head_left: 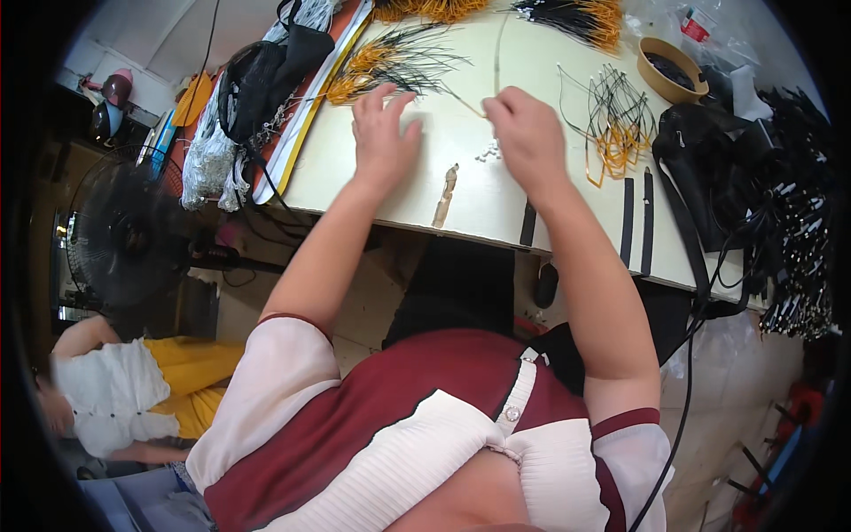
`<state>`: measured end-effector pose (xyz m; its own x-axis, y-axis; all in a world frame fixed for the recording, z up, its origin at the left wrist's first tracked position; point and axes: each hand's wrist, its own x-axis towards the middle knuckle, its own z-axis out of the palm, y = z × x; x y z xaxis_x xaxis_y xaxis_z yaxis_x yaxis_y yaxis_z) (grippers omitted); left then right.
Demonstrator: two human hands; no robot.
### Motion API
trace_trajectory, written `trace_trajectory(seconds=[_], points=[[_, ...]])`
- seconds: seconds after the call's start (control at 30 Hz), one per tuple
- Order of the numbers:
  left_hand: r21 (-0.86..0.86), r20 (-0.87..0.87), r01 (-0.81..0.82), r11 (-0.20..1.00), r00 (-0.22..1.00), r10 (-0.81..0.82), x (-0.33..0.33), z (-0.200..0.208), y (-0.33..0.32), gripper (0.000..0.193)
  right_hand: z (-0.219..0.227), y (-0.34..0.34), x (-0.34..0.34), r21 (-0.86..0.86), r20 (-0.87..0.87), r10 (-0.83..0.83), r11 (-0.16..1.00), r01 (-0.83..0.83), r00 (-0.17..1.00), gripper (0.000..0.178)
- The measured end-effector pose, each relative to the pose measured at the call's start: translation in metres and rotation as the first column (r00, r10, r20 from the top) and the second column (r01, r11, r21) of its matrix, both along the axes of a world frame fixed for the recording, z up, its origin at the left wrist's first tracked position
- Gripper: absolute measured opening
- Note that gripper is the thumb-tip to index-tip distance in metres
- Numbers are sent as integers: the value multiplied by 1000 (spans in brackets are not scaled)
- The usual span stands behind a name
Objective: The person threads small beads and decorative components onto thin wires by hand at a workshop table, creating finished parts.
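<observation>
My right hand is above the white table with its fingers pinched together. A thin wire with a yellowish end runs into its fingertips. My left hand is raised to the left with fingers and thumb apart, holding nothing that I can see. Just beyond it lies a loose bundle of black and orange wires. Some small white pieces are scattered on the table beside my right hand. To the right of that hand is another group of black and orange wires, bent into loops.
A round tan tub with dark contents stands at the far right. Black bags and cables crowd the right edge. White wire bundles lie at left. A fan and a person in yellow trousers are beyond the table.
</observation>
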<state>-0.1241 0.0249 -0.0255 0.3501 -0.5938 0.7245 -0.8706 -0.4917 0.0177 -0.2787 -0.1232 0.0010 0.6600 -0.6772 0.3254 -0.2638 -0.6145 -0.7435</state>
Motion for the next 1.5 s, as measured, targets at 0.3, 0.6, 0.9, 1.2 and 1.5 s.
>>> trace_trajectory(seconds=[0.3,0.6,0.9,1.2,1.5], points=[[-111,-679,242,964,690,-251,-23,15,5,16,18,-46,-186,351,-19,129,929,-114,991,21],[-39,-735,268,963,645,-210,-59,10,-13,11,15,-41,-221,-36,-373,-263,962,269,890,21],[23,-628,284,959,751,-207,-64,8,-13,8,-3,-9,-126,-266,17,96,960,-88,995,8],[-423,-904,128,897,2,-427,-96,23,-11,9,-22,-23,-85,-532,-199,181,805,-262,963,5],[-514,-803,59,856,-385,-455,-111,18,-24,12,-12,-6,-109,59,128,232,969,-241,964,5]])
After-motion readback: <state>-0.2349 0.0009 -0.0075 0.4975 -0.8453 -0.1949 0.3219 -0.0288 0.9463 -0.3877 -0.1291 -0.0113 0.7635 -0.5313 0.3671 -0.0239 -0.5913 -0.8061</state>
